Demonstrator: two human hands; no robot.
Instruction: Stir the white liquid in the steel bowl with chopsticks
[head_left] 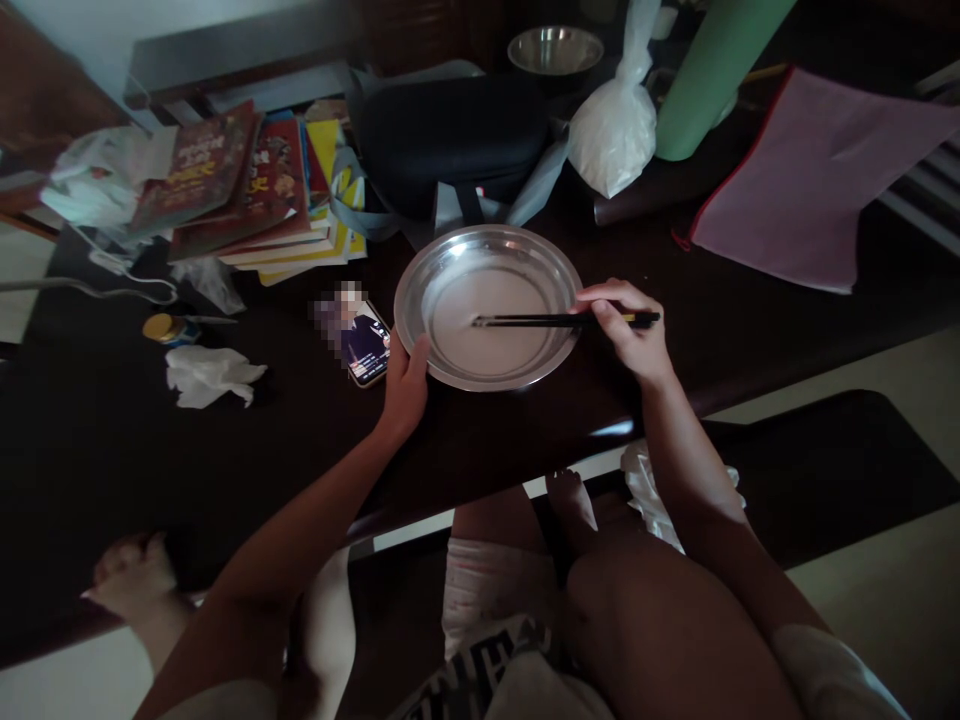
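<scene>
Your right hand [628, 335] pinches 2 thin black chopsticks [551, 321] at their outer end, just past the right rim of the round, shallow steel plate [450, 270]. Their long axis lies nearly level, tips pointing left to about the plate's middle, over a pale film. Your left hand [406, 385] curls on the plate's lower-left rim, thumb on the edge, beside the lit phone [367, 350] left of the plate.
</scene>
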